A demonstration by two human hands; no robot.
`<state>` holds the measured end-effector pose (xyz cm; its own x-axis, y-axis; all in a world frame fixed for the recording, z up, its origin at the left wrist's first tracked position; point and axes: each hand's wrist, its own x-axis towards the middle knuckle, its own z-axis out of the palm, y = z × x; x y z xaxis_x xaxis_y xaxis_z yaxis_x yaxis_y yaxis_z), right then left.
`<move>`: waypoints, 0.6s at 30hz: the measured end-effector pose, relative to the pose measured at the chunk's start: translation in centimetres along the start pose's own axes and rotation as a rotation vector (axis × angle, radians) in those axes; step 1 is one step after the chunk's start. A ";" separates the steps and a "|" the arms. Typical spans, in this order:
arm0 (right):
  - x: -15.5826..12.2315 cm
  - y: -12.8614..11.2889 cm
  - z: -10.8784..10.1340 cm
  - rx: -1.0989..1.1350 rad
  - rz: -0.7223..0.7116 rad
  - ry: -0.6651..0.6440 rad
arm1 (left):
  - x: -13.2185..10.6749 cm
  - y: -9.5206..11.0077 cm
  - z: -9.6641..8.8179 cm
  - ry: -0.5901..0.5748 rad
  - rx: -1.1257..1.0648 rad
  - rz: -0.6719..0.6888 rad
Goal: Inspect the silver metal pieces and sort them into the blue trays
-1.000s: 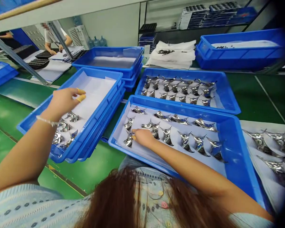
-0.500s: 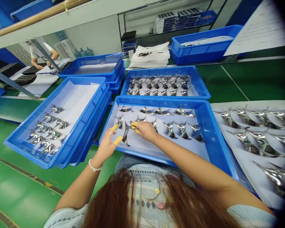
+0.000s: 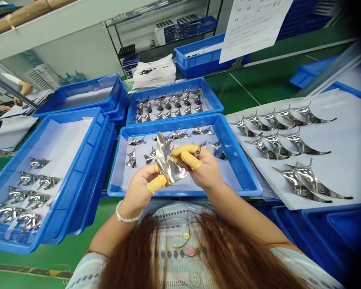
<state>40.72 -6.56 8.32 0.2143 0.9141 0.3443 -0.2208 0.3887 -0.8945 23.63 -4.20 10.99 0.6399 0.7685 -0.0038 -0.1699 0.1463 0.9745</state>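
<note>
Above the near side of the front blue tray, a curved, shiny metal piece is held up between two hands, the left hand pinching its lower end and the right hand gripping its right side, fingers in yellow covers closed; similar pieces lie in that tray, in the left blue tray and on a white sheet at right
</note>
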 end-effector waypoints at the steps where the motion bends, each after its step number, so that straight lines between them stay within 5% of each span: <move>1: -0.5 -0.5 0.1 0.080 0.045 -0.049 | -0.1 0.1 0.0 -0.013 0.005 -0.001; 8: -1.6 -2.7 0.8 0.351 0.205 -0.107 | -0.6 0.1 0.4 -0.011 0.066 -0.016; 18: -1.4 -3.4 1.0 0.356 0.219 -0.089 | -0.4 0.0 0.7 -0.021 0.021 -0.013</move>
<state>40.25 -9.03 11.20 0.0462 0.9799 0.1941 -0.5701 0.1854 -0.8004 23.83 -4.94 11.18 0.6576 0.7533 -0.0120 -0.1458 0.1428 0.9790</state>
